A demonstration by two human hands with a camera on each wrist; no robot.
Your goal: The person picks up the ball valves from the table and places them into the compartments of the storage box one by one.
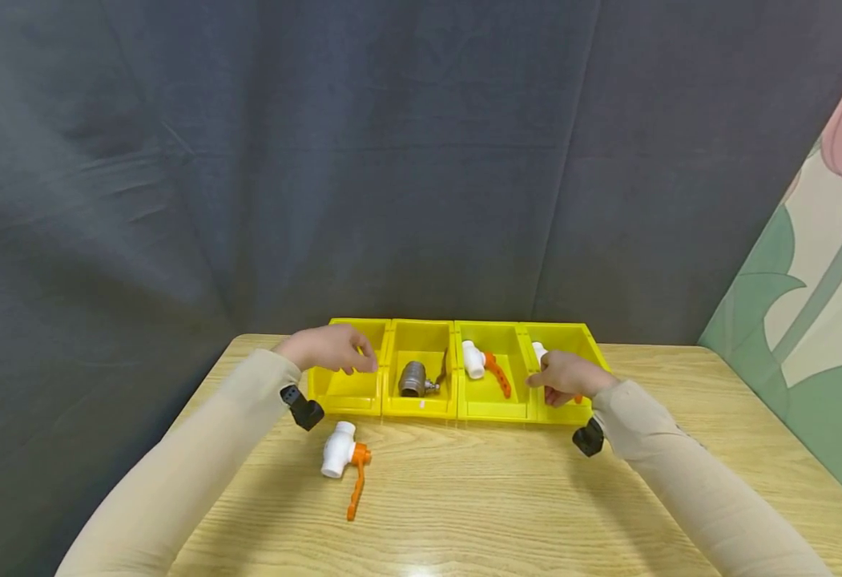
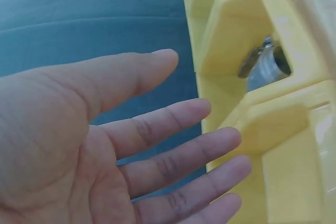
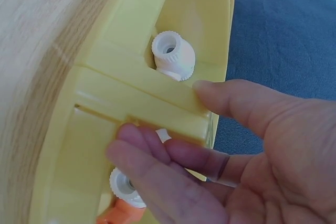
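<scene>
My left hand [image 1: 330, 349] hovers over the leftmost yellow bin [image 1: 344, 401], its fingers relaxed and nothing in them; the left wrist view shows the bare palm [image 2: 100, 182]. My right hand [image 1: 572, 375] is over the rightmost bin [image 1: 568, 413], thumb apart from loosely bent fingers. Under those fingers lies a white ball valve [image 3: 123, 182] with an orange handle, partly hidden by them. Another white ball valve [image 1: 474, 361] with an orange handle lies in the bin to its left. A metal ball valve [image 1: 413, 381] sits in the second bin from the left.
On the wooden table [image 1: 478, 497], in front of the leftmost bins, lies one more white ball valve [image 1: 339, 450] with its orange handle toward me. The bins stand side by side in a row. A dark curtain [image 1: 406, 160] hangs behind, and a patterned panel [image 1: 817, 320] stands at right.
</scene>
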